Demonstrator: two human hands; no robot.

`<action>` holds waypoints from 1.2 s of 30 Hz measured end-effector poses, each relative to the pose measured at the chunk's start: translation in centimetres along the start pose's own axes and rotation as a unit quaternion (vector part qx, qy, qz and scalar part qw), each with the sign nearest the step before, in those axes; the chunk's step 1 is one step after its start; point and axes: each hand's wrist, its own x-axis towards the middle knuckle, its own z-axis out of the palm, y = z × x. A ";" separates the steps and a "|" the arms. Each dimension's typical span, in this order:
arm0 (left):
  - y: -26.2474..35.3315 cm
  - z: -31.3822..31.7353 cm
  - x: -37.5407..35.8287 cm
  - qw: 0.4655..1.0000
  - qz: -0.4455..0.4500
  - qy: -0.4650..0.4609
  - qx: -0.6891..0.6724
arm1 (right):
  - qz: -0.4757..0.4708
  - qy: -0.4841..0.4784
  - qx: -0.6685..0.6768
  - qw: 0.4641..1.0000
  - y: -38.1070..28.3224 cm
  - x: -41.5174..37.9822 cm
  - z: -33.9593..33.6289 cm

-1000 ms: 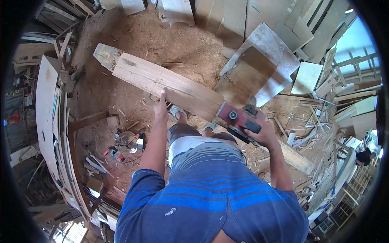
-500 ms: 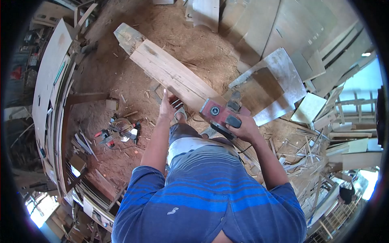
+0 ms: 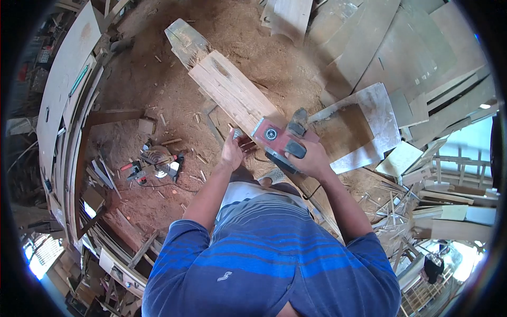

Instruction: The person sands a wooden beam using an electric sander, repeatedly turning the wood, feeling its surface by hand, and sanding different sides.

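A red electric planer (image 3: 282,138) with black grips rests on a long, thick wooden board (image 3: 237,90). My right hand (image 3: 311,160) is closed around its rear handle. To the left, beside the board's near edge, my left hand (image 3: 233,150) is open with loosely curled fingers and holds nothing; whether it touches the edge cannot be made out. The board runs diagonally from upper left down toward my legs. Its far part lies over a greyish, dusty wood piece (image 3: 186,41). The planer hides part of the board's near end.
A circular saw (image 3: 158,164) lies on the dusty floor at left. Upright sheets (image 3: 68,90) line the left side. A pale panel (image 3: 383,127) and large leaning sheets (image 3: 406,47) stand at right. Wood scraps (image 3: 391,206) litter the lower right.
The view has shifted, so the board and floor items appear moved. My left hand has come closer to the planer. My right hand still grips the planer, which sits slightly farther left in view.
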 end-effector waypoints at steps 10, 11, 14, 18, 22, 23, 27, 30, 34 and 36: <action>2.7 -0.7 0.4 0.995 -0.089 -0.018 0.031 | -0.041 0.035 0.034 0.998 -8.0 10.1 2.0; 2.9 -0.6 0.4 0.995 -0.094 -0.025 0.036 | -0.045 0.040 0.034 0.998 -8.6 11.2 2.3; 3.6 -1.3 0.6 0.991 -0.105 -0.059 0.050 | -0.070 0.065 0.040 0.995 -10.7 14.3 3.2; 4.2 -1.7 1.1 0.987 -0.129 -0.079 0.057 | -0.063 0.070 0.011 0.995 -13.5 17.6 3.8; 4.6 -2.0 1.4 0.984 -0.142 -0.083 0.071 | -0.077 0.086 0.002 0.993 -15.7 20.7 4.7; 4.9 -2.0 1.5 0.983 -0.145 -0.091 0.073 | -0.086 0.096 -0.005 0.992 -16.4 21.6 4.9; 5.0 -2.6 1.9 0.980 -0.155 -0.097 0.081 | -0.066 0.102 -0.008 0.993 -19.8 24.3 5.2; 5.0 -2.6 2.2 0.977 -0.170 -0.098 0.085 | -0.069 0.104 -0.010 0.992 -21.6 26.2 5.7; 5.2 -2.6 2.2 0.976 -0.171 -0.103 0.085 | -0.066 0.105 -0.015 0.992 -23.6 29.0 6.7; 5.3 -2.5 1.9 0.977 -0.169 -0.101 0.086 | -0.063 0.106 -0.011 0.992 -24.5 30.1 6.9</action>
